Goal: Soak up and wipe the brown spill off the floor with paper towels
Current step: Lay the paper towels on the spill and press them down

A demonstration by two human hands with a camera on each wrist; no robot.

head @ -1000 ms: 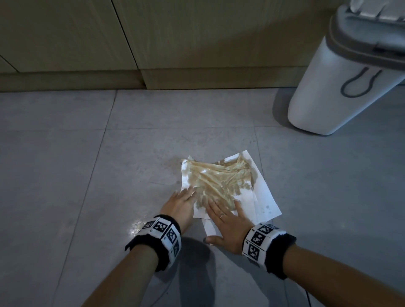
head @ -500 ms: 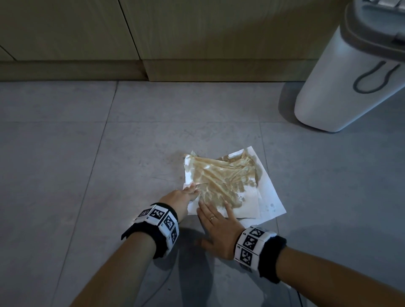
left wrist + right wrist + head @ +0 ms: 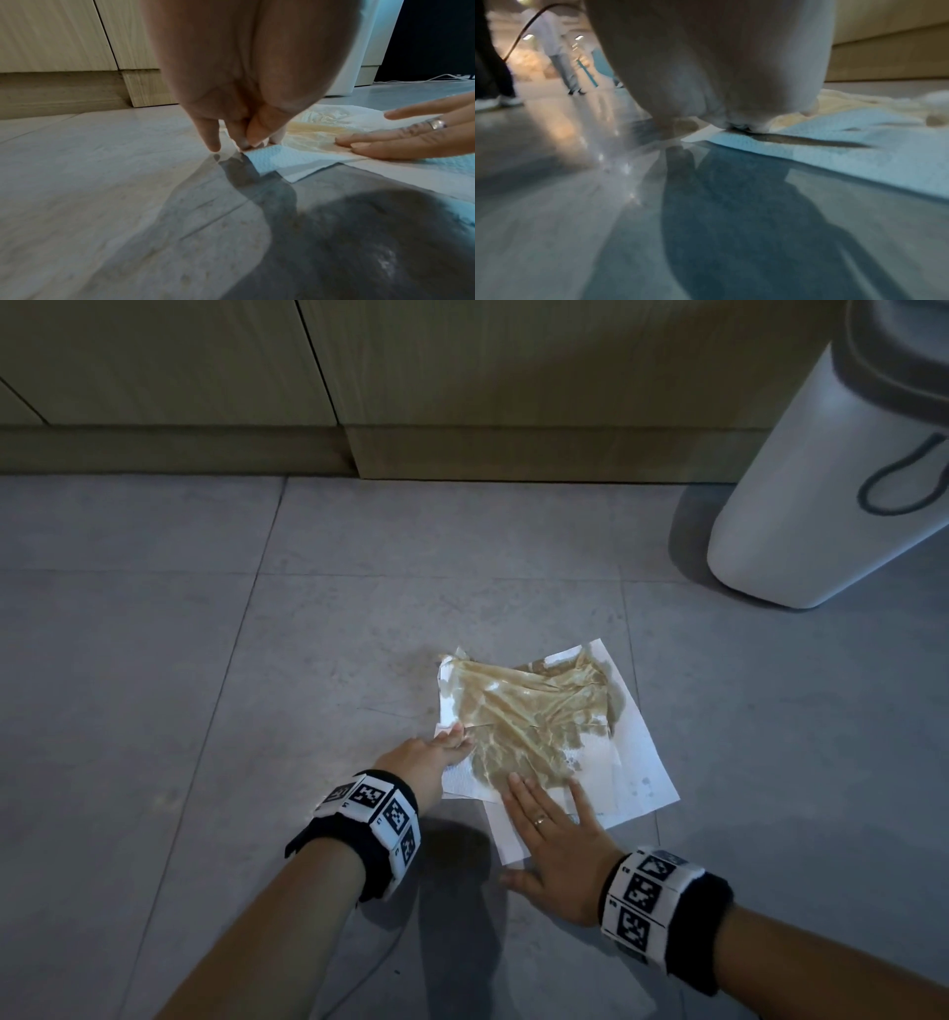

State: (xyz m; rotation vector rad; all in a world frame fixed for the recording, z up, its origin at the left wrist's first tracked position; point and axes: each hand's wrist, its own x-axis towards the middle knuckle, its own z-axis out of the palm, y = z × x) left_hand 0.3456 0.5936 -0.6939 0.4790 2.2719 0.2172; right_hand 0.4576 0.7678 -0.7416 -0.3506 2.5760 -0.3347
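White paper towels [image 3: 637, 762] lie overlapped on the grey tile floor, and a large brown stain [image 3: 529, 716] has soaked through their middle. My left hand [image 3: 436, 752] pinches the near-left edge of the upper towel [image 3: 267, 154] between thumb and fingertips. My right hand [image 3: 554, 834] lies flat with straight fingers, pressing the near edge of the towels [image 3: 834, 138] onto the floor. A ring sits on one right finger [image 3: 437, 123].
A white bin with a grey lid [image 3: 821, 495] stands at the back right. Wooden cabinet fronts and a kickboard [image 3: 462, 449] run along the back. In the right wrist view a person's legs [image 3: 564, 67] stand in the distance to the left, beside a cable.
My left hand went from lying flat on the towel edge to pinching its corner. My right hand has slid a little toward me along the near edge. The towels have shifted slightly.
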